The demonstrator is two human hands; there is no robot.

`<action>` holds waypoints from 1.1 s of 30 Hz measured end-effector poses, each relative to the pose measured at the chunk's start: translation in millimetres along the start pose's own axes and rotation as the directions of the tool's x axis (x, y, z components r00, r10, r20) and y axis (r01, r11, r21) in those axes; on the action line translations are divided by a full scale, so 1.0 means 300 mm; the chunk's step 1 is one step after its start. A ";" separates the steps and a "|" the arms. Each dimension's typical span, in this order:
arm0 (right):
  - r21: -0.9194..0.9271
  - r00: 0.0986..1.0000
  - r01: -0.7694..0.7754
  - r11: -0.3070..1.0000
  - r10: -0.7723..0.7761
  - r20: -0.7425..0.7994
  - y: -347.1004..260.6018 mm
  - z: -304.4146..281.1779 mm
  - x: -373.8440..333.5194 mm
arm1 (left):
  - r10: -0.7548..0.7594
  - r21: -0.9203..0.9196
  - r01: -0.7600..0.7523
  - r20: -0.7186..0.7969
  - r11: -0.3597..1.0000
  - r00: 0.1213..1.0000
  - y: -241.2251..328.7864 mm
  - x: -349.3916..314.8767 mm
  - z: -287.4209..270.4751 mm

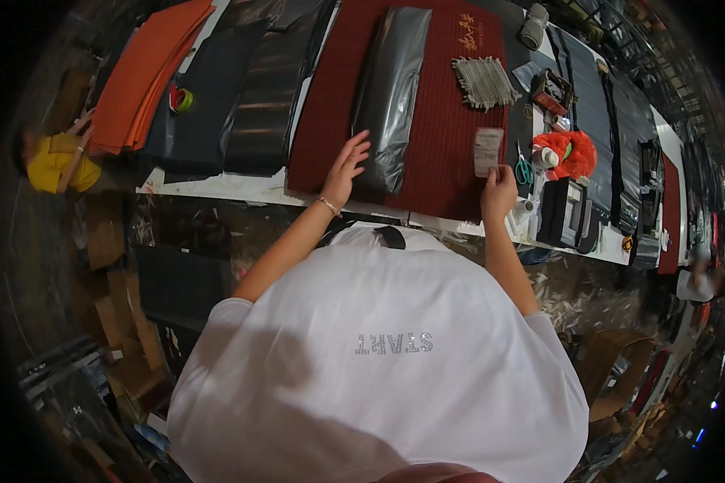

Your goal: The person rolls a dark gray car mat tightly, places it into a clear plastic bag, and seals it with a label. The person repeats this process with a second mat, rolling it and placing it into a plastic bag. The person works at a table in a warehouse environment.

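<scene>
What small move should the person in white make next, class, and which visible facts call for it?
Probably carry the label leftward onto the package: the right hand holds the label by its near end over the red mat, the open left hand is at the package's edge, and no label shows on the package's top.

Silver lettering (395, 344) on white shirt (362, 294)
</scene>
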State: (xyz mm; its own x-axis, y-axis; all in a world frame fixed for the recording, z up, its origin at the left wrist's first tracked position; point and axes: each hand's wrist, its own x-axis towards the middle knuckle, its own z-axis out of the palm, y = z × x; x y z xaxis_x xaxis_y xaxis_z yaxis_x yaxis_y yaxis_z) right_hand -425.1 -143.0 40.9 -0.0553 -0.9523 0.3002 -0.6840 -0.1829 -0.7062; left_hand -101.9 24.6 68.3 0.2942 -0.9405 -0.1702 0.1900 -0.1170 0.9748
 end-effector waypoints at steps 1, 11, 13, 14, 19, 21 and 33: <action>-0.021 0.987 0.155 0.988 -0.155 -0.034 -0.071 -0.005 -0.011 | -0.003 -0.022 0.004 0.027 1.000 1.000 0.029 0.001 0.027; 0.666 0.775 -0.451 0.595 -0.109 0.622 -0.592 -0.062 -0.141 | 0.320 -0.198 -0.286 0.167 0.938 0.933 0.299 0.008 0.157; 0.677 0.766 -0.442 0.589 -0.145 0.626 -0.614 -0.081 -0.154 | 0.419 -0.059 -0.415 0.101 0.908 0.902 0.357 -0.010 0.161; 0.683 0.770 -0.437 0.585 -0.149 0.620 -0.622 -0.087 -0.160 | 0.449 -0.002 -0.451 0.097 0.892 0.888 0.381 -0.017 0.158; 0.699 0.803 -0.370 0.611 -0.168 0.572 -0.652 -0.100 -0.179 | 0.505 0.143 -0.522 0.139 0.841 0.852 0.421 -0.034 0.116; 0.714 0.814 -0.350 0.606 -0.180 0.552 -0.653 -0.096 -0.183 | 0.502 0.135 -0.520 0.142 0.844 0.853 0.430 -0.038 0.106; 0.716 0.816 -0.309 0.626 -0.213 0.538 -0.684 -0.074 -0.190 | 0.601 0.488 -0.554 0.072 0.674 0.796 0.391 -0.037 0.064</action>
State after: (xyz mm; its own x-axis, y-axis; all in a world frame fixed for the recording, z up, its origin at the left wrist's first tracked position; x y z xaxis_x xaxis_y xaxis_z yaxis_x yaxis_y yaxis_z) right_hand -297.8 -45.8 182.9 0.4921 -0.8691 0.0506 0.1104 0.0047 -0.9939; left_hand -100.8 15.2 187.3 0.2806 -0.8417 0.4612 -0.4921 0.2864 0.8221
